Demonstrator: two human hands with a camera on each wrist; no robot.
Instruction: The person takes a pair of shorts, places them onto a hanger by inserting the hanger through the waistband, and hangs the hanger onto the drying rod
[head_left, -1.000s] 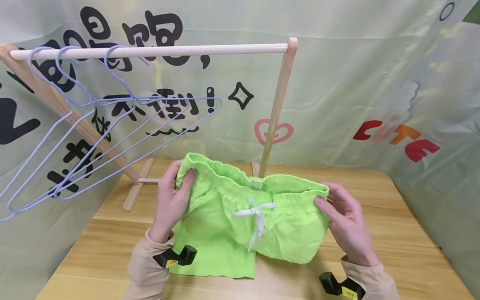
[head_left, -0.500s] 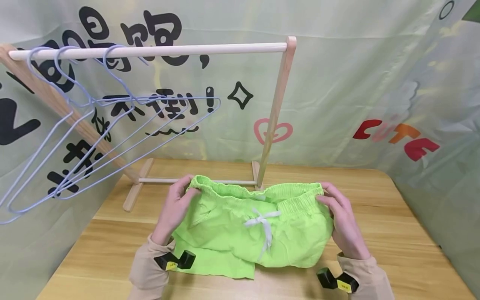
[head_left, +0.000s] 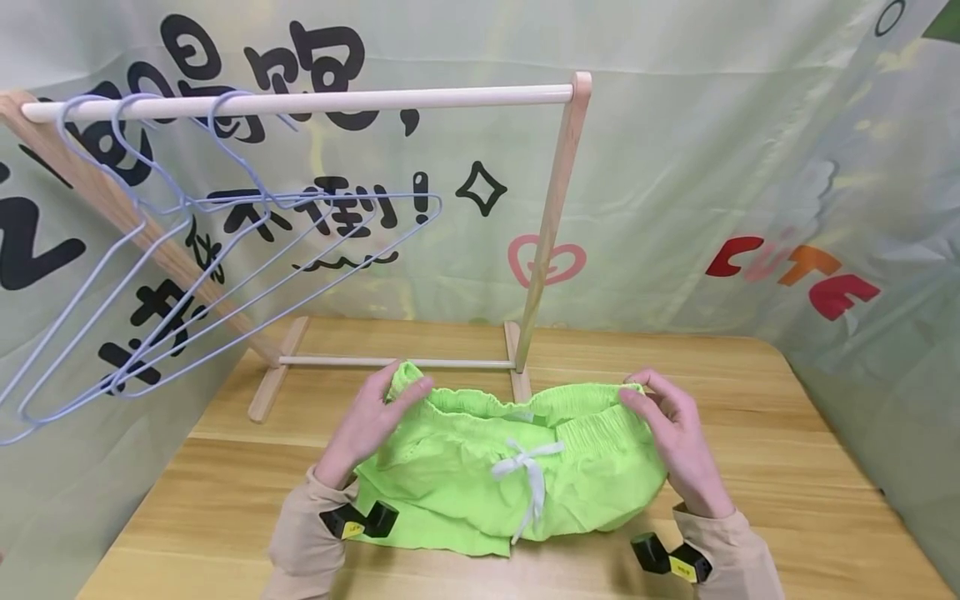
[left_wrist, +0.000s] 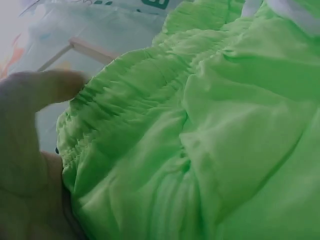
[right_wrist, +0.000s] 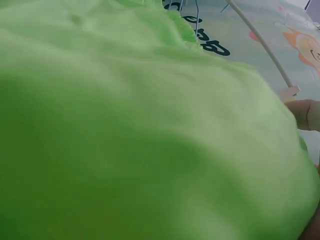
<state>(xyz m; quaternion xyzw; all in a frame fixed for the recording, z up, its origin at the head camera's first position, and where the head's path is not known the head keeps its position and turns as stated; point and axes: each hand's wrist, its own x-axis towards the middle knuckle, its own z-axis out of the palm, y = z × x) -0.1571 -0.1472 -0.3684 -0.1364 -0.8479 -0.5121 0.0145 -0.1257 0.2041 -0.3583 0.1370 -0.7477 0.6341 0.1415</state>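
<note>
A pair of bright green shorts [head_left: 465,467] with a gathered elastic waistband and a white drawstring bow [head_left: 528,467] is at the front middle of the table in the head view. My left hand [head_left: 367,421] pinches the left end of the waistband between thumb and fingers. At the opposite end, my right hand [head_left: 678,437] grips the waistband the same way. The waist opening faces up and away, and the lower legs lie bunched on the tabletop. Green cloth [left_wrist: 150,150] fills much of the left wrist view, with the thumb at its edge. In the right wrist view, cloth [right_wrist: 150,125] hides most of the hand.
A clothes rack [head_left: 555,208] with a white top rail and wooden legs stands behind the shorts. Several light-blue wire hangers [head_left: 187,292] hang at its left end, jutting toward the front. The wooden table [head_left: 787,467] meets a printed fabric backdrop [head_left: 675,167].
Both hands have lowered the waistband toward the table and drawn slightly closer together. The shorts have sagged and bunched, and the rack's bottom bar has come into view.
</note>
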